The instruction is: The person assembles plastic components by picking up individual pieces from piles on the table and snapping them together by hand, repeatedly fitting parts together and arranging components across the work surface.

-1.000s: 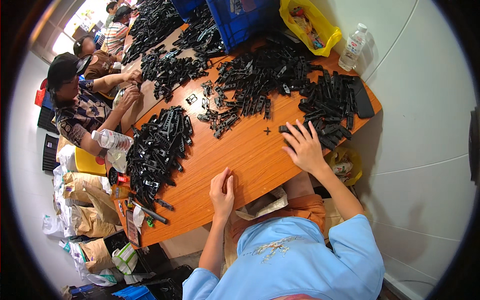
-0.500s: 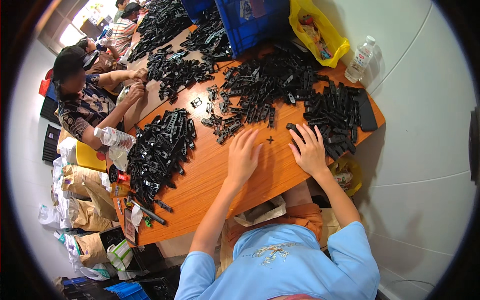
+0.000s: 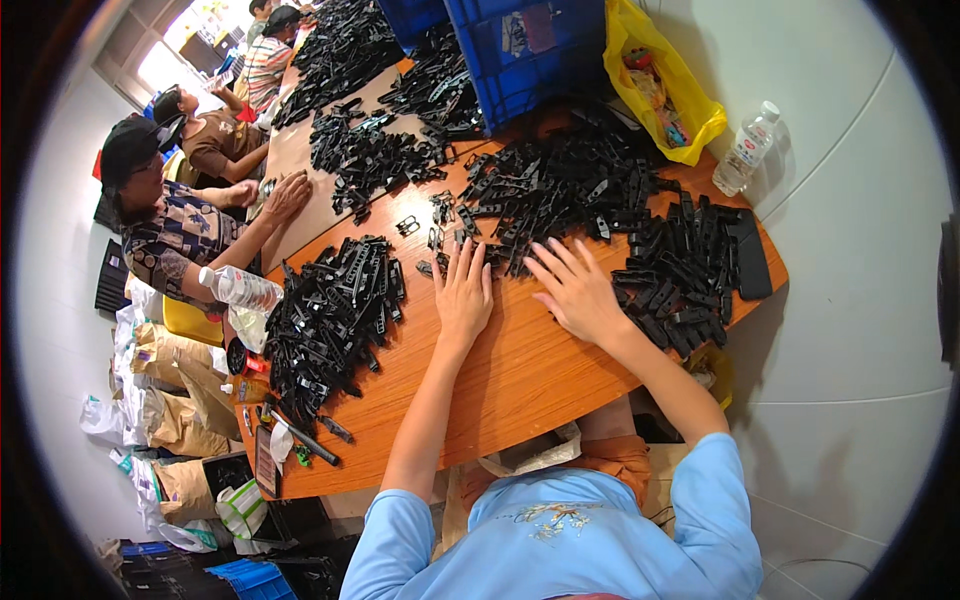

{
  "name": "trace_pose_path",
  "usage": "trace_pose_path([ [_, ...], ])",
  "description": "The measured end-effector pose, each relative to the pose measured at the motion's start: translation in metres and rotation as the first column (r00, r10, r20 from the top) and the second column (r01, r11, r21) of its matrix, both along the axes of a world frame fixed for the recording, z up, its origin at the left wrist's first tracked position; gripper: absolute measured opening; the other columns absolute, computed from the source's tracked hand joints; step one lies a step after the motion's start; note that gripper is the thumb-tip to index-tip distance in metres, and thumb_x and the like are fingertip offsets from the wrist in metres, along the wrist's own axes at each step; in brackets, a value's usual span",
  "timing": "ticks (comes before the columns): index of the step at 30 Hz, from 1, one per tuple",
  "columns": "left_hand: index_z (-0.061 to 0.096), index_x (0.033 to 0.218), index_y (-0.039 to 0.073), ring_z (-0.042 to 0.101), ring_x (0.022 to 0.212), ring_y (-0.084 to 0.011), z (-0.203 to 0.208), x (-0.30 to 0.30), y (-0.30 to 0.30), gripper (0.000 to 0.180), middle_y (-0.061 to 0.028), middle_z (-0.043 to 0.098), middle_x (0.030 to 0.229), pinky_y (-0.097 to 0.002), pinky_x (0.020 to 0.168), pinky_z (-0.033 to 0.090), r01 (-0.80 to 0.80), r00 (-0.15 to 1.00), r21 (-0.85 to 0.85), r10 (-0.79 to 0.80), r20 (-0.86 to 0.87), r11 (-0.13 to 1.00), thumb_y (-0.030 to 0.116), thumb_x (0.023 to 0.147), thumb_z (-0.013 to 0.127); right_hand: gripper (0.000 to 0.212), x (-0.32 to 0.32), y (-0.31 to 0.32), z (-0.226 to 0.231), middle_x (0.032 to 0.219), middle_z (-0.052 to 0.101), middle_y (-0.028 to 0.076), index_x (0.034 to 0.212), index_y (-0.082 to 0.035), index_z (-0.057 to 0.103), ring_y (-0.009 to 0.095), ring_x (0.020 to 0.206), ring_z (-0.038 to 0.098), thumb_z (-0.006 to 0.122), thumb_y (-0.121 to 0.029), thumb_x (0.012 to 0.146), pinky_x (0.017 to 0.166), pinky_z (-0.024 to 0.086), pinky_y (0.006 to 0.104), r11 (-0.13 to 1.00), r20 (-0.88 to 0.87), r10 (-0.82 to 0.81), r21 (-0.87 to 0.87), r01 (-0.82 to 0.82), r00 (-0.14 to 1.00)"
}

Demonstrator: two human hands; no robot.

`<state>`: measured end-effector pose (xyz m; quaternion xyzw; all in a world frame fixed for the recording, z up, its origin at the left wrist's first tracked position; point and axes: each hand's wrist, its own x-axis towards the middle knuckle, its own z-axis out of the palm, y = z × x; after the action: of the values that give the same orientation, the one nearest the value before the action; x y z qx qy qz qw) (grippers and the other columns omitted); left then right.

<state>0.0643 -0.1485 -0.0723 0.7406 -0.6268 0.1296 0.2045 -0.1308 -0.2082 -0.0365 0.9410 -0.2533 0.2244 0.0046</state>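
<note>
My left hand (image 3: 465,297) rests flat on the wooden table (image 3: 450,400), fingers stretched toward loose black plastic clip-like parts (image 3: 437,240). Its fingertips lie at the near edge of these parts; nothing shows in its grasp. To its right, my right hand (image 3: 582,298) is spread open with the palm down. Those fingers reach the near edge of the central heap of black plastic parts (image 3: 560,180). Beside the right wrist lies another heap of long black parts (image 3: 680,270). Anything under either palm is hidden.
A third heap of black parts (image 3: 335,325) lies at left, beside a plastic bottle (image 3: 240,287). Farther back stand a blue crate (image 3: 525,60), a yellow bag (image 3: 665,85) and a water bottle (image 3: 746,150). A black phone-like slab (image 3: 752,255) lies at right. Co-workers sit along the left side.
Both my hands have moved left and slightly forward, the right away from the right-hand heap. The small black cross-shaped piece between them no longer shows. The nearest co-worker's hands have shifted.
</note>
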Motion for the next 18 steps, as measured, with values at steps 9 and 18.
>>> trace_pose_path([
  [9,0.048,0.124,0.014,0.036,0.123,-0.0231,0.005,0.029,0.027,0.036,-0.0066,0.045,0.128,-0.0456,0.105,0.017,0.025,1.0,0.055,-0.024,-0.018,0.998,0.022,0.089,0.043,0.049,0.035,-0.06,-0.012,0.135,0.036,0.003,0.127,-0.015,0.042,0.019,0.13,0.023,0.046,-0.04,0.086,0.108,0.007,0.045,0.986,-0.302,0.077,-0.117,-0.118,0.95],
  [18,0.045,0.126,0.017,0.036,0.123,-0.0238,0.01,0.028,0.027,0.04,-0.0044,0.044,0.13,-0.0451,0.106,0.017,0.074,0.997,0.075,-0.076,0.028,0.994,0.03,0.089,0.043,0.042,0.069,-0.037,-0.014,0.124,0.047,0.005,0.121,-0.007,0.048,0.021,0.123,0.035,0.053,-0.023,0.082,0.106,0.014,0.045,0.948,-0.111,0.313,-0.026,-0.317,0.943],
])
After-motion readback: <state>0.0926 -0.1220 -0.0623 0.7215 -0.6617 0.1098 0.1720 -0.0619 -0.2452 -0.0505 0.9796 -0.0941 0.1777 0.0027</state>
